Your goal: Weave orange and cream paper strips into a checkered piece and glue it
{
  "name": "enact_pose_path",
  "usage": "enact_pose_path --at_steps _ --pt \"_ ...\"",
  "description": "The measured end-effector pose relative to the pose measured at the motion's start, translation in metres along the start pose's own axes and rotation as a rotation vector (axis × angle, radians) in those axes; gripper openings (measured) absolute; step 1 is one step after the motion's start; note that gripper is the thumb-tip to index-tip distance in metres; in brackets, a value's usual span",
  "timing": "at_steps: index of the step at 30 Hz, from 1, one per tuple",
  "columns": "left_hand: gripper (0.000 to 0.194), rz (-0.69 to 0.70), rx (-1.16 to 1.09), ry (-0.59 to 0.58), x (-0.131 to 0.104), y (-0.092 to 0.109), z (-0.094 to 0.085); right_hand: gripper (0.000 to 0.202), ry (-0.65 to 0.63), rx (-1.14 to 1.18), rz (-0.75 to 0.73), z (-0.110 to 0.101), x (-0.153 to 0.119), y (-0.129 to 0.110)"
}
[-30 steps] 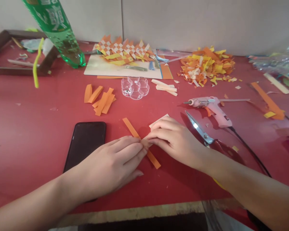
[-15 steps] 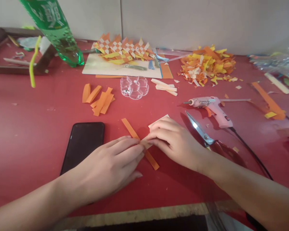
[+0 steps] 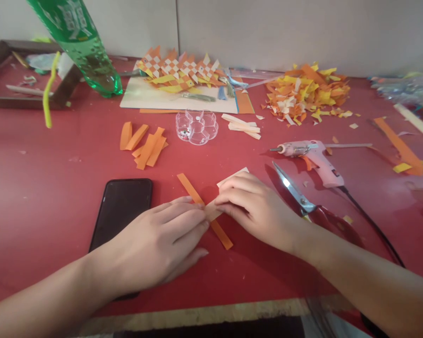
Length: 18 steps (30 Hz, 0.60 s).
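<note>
My left hand [image 3: 162,244] lies flat on the red table [image 3: 38,188], its fingertips pressing on a cream paper strip [image 3: 211,211] where it crosses an orange paper strip [image 3: 188,185]. My right hand [image 3: 257,206] presses the same cream strip from the right; the strip's far end [image 3: 234,174] sticks out behind its fingers. The orange strip runs diagonally under both hands and its lower end [image 3: 223,237] shows between them.
A black phone [image 3: 121,206] lies left of my left hand. Scissors [image 3: 299,197] and a pink glue gun [image 3: 313,155] with its cord lie to the right. Behind are loose orange strips [image 3: 144,143], a clear compartment dish [image 3: 196,126], a woven paper piece [image 3: 179,72], a scrap pile [image 3: 306,94] and a green bottle [image 3: 84,42].
My hands have drawn slightly apart, uncovering a little more of the cream strip at the crossing. The view has shifted slightly.
</note>
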<state>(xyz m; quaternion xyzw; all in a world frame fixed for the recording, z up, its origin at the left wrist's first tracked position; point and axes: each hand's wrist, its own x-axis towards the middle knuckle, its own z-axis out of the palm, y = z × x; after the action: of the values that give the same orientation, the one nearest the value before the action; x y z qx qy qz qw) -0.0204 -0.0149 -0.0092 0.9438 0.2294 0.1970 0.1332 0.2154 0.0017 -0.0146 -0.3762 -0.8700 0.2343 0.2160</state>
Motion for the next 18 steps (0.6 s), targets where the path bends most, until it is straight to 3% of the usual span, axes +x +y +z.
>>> enact_pose_path --at_steps 5,18 --pt "0.037 0.01 0.071 -0.032 -0.0015 -0.0004 -0.0009 0.018 0.007 0.003 -0.003 0.0002 0.0002 -0.0016" --pt "0.033 -0.013 -0.002 0.008 -0.0005 0.0012 0.0018 0.017 0.017 0.012 -0.006 0.0015 0.0005 -0.0013"
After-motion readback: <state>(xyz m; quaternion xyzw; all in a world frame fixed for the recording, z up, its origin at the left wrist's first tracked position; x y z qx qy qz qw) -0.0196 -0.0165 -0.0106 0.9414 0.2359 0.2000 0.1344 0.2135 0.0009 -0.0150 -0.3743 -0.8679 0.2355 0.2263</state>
